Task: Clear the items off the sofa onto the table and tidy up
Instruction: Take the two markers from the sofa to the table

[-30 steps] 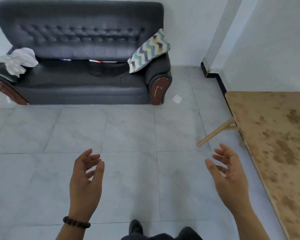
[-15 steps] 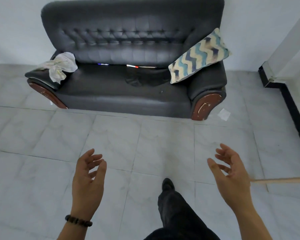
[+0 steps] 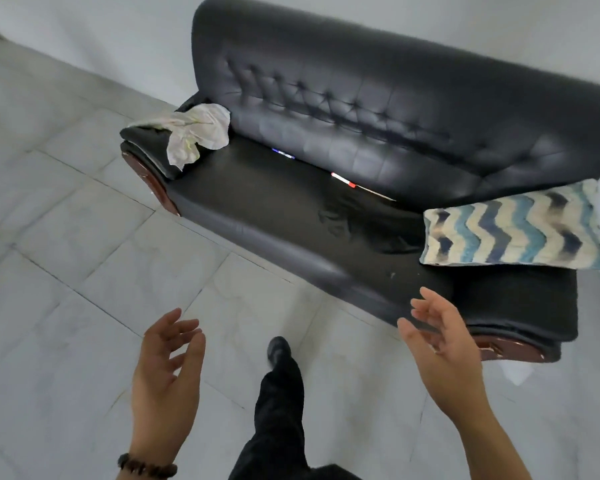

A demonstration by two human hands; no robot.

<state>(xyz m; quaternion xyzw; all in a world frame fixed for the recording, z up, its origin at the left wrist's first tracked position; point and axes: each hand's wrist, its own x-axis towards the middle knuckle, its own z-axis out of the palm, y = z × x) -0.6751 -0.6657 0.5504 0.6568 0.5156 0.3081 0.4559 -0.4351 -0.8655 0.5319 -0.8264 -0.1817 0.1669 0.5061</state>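
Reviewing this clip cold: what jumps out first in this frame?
A black tufted sofa fills the upper frame, with a blue-and-cream zigzag cushion leaning at the right-hand armrest and a crumpled pale cloth draped over the opposite armrest. Two thin pen-like items sit in the crease at the back of the seat. In the foreground, the left hand and right hand are both open and empty over the tiled floor.

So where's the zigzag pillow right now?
In the head view, the zigzag pillow leans on the sofa's armrest at the right of the picture, just beyond the open right hand.
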